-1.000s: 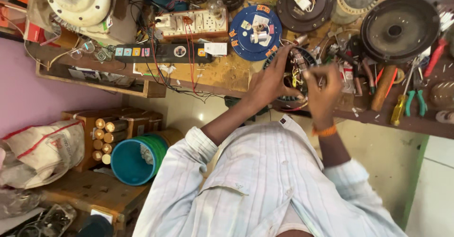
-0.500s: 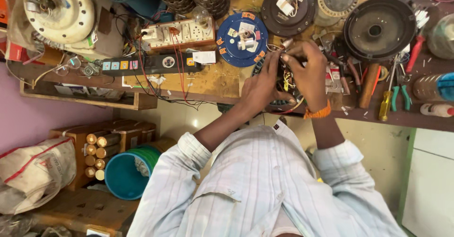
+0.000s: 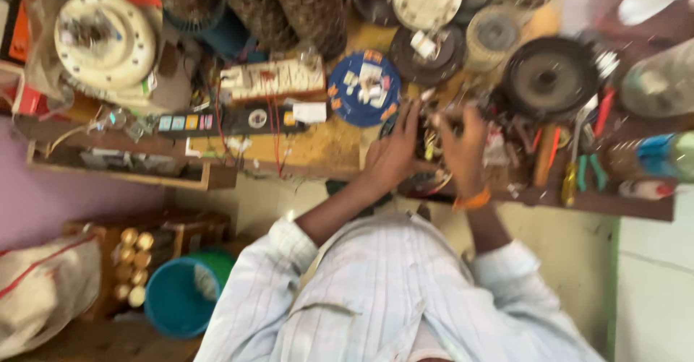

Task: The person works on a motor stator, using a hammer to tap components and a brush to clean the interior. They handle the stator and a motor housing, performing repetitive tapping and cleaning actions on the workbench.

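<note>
Both my hands are just right of the frame's centre, on the workbench point(image 3: 318, 149) edge. My left hand point(image 3: 390, 156) curls against a dark, wired motor part point(image 3: 426, 145), fingers wrapped on its left side. My right hand point(image 3: 464, 149), with an orange band point(image 3: 471, 201) at the wrist, presses on the same part from the right, fingers bent down into the wires; the picture is blurred, so I cannot tell whether it pinches a wire or only steadies the part.

The part sits between my hands, close to the bench's near edge. A blue disc point(image 3: 363, 87) lies just up and left of it, a black round housing point(image 3: 549, 76) up and right, and screwdrivers and pliers point(image 3: 578, 167) to the right.

My worry: the part lies so near the edge that a hard tug could slide it off toward the blue bucket point(image 3: 177, 308) at lower left. The thin wires could snap if I pull sideways, and loose leads could snag on the crowded tools beside my right hand.
</note>
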